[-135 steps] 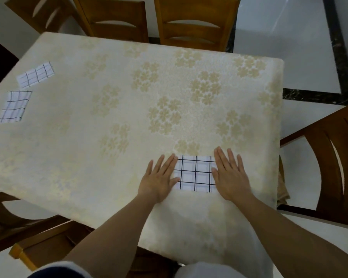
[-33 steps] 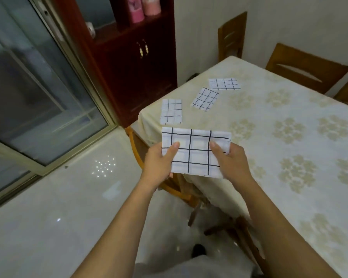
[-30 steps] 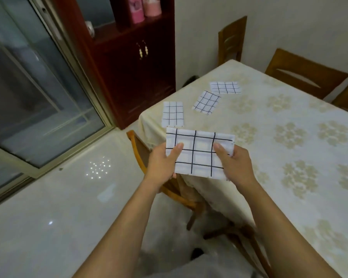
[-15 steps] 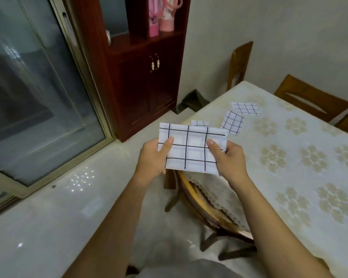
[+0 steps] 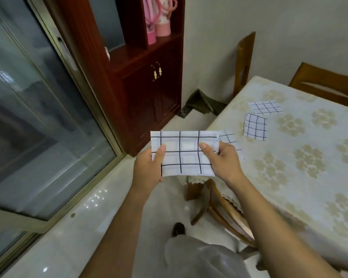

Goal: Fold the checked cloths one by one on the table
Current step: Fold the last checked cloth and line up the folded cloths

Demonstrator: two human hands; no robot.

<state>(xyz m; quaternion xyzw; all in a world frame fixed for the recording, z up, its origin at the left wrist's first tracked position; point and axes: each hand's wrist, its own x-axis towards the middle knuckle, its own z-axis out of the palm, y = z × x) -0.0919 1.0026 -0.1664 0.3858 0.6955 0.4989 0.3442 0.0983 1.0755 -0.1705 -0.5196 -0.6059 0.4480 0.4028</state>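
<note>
I hold a folded white cloth with black checks [image 5: 184,152] in the air, off the table's left end. My left hand [image 5: 149,167] pinches its left edge and my right hand [image 5: 223,161] pinches its right edge, thumbs on top. On the table with the cream flowered cover [image 5: 301,177] lie three more folded checked cloths: one [image 5: 228,138] partly hidden behind my right hand, one [image 5: 255,129] tilted, one [image 5: 265,106] farther back.
A dark red cabinet [image 5: 145,81] with pink items on its shelf stands by a sliding glass door [image 5: 32,117]. Wooden chairs surround the table: one [image 5: 225,205] tucked under the near end, one [image 5: 244,61] at the wall, one [image 5: 325,87] at the far side.
Since the cloth lay pressed flat on the table, both hands have lifted it. The view has kept swinging left along the table's end; the held cloth now overlaps the nearest lying cloth.
</note>
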